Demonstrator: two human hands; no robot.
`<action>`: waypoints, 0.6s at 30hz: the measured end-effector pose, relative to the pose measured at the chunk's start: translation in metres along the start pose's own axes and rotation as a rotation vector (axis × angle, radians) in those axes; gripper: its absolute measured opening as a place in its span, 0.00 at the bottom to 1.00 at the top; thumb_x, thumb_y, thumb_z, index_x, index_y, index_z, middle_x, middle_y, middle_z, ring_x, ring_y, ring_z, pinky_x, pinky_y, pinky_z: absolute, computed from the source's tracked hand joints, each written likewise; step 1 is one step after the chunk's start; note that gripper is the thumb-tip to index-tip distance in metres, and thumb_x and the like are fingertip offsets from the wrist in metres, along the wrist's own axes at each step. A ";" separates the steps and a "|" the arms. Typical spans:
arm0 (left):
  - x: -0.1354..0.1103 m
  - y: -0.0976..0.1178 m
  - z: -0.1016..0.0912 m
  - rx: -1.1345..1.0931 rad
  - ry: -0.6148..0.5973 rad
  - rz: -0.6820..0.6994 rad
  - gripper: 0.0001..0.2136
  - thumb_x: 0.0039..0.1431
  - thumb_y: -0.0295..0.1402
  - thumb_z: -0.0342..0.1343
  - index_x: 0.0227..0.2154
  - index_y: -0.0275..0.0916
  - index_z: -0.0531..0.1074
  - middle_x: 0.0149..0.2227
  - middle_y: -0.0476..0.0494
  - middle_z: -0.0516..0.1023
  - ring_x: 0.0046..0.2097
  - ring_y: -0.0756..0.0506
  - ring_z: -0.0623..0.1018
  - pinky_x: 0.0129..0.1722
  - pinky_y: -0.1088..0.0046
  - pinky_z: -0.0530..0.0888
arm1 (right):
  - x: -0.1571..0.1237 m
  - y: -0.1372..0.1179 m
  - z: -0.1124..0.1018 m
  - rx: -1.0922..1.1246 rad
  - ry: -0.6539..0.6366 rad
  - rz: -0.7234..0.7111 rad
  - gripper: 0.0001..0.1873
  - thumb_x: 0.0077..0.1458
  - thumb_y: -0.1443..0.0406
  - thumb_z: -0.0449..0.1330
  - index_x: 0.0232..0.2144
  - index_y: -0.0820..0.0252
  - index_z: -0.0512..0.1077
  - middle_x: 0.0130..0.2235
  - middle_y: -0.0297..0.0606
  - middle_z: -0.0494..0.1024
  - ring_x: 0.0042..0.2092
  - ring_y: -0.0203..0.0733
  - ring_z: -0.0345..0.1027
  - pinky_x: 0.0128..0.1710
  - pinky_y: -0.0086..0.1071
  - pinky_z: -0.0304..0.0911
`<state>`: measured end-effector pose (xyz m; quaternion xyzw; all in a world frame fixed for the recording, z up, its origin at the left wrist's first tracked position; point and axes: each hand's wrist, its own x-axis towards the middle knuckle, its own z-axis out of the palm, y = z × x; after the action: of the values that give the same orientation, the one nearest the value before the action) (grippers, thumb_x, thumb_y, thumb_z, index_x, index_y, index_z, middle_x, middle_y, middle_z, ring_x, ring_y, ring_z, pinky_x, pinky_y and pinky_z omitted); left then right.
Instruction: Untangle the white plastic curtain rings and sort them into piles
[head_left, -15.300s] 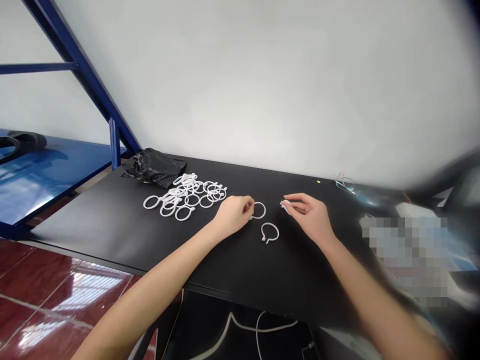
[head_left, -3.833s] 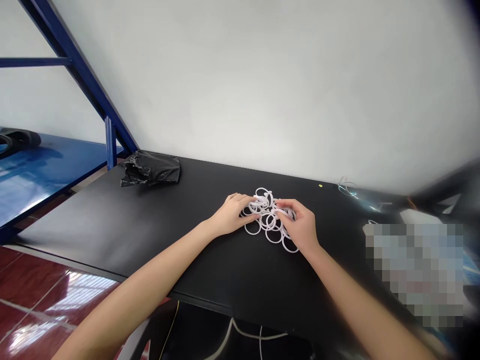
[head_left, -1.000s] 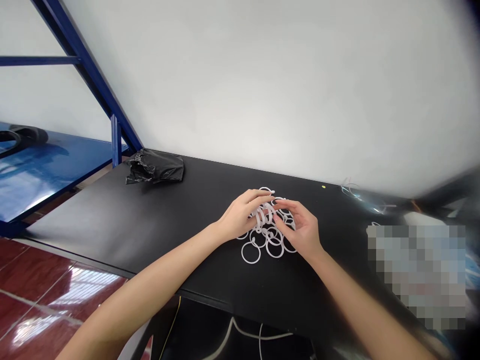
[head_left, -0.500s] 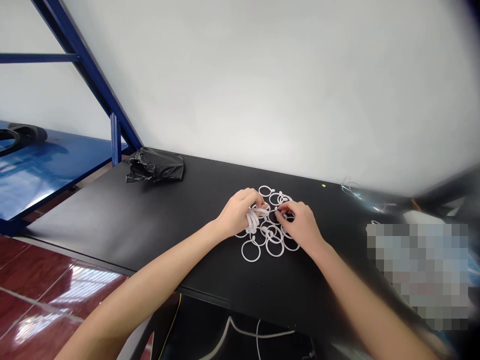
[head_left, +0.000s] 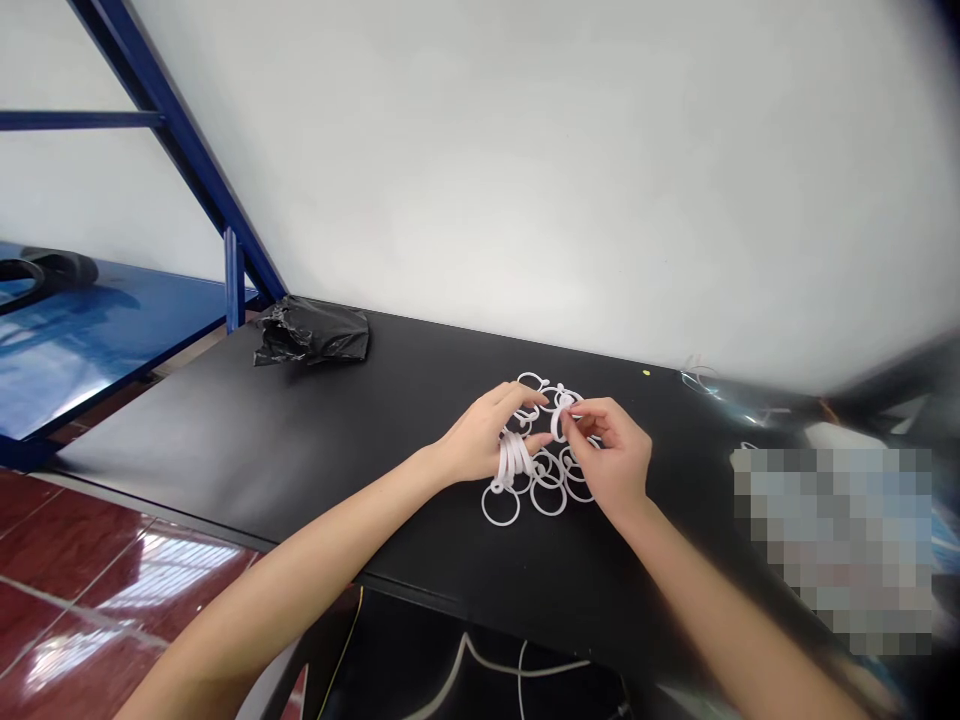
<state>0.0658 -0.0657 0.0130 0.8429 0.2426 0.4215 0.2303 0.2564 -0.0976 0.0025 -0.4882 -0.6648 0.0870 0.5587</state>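
Several white rings with small knobs, like curtain rings (head_left: 500, 506), lie in a loose pile on the black table (head_left: 420, 530). My left hand (head_left: 480, 432) carries a bunch of white rings (head_left: 514, 458) looped around its thumb. Its thumb and fingers are parted toward the right. Facing it across the pile, my right hand (head_left: 611, 445) is closed, pinching one upright white ring (head_left: 556, 423) between thumb and fingertips. That ring is close to the left fingertips. Part of the pile is hidden behind both hands.
A crumpled black plastic bag (head_left: 319, 330) rests at the back left. Clear plastic (head_left: 709, 380) lies at the back right, near a blurred-out item (head_left: 840, 540). A blue frame (head_left: 195, 170) stands at left, and cables (head_left: 517, 668) run below the front edge.
My right hand has lifted a white ring from the pile. My left thumb and fingers have spread apart, with the bunch of rings still on the thumb.
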 end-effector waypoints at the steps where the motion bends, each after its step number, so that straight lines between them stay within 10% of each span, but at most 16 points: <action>1: 0.000 0.002 0.001 -0.038 -0.020 -0.010 0.14 0.60 0.36 0.58 0.47 0.38 0.67 0.45 0.40 0.76 0.45 0.43 0.75 0.46 0.65 0.73 | -0.001 -0.001 0.001 0.035 0.017 -0.036 0.02 0.55 0.67 0.63 0.30 0.57 0.72 0.32 0.35 0.75 0.27 0.35 0.68 0.27 0.32 0.69; 8: 0.000 0.005 0.010 -0.127 0.019 -0.011 0.08 0.60 0.32 0.57 0.41 0.37 0.70 0.37 0.44 0.77 0.37 0.47 0.76 0.41 0.70 0.73 | -0.004 -0.004 0.003 0.087 0.115 -0.099 0.05 0.53 0.70 0.64 0.29 0.56 0.71 0.32 0.36 0.74 0.31 0.39 0.72 0.28 0.33 0.73; 18: 0.005 -0.009 -0.013 0.064 0.311 0.097 0.02 0.61 0.27 0.55 0.33 0.38 0.72 0.35 0.42 0.77 0.38 0.46 0.75 0.40 0.68 0.72 | 0.014 0.005 0.008 -0.137 -0.320 -0.145 0.08 0.54 0.72 0.61 0.37 0.57 0.74 0.38 0.40 0.80 0.40 0.47 0.74 0.39 0.42 0.72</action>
<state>0.0556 -0.0534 0.0181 0.7852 0.2478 0.5493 0.1423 0.2539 -0.0811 0.0057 -0.4560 -0.7829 0.0774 0.4161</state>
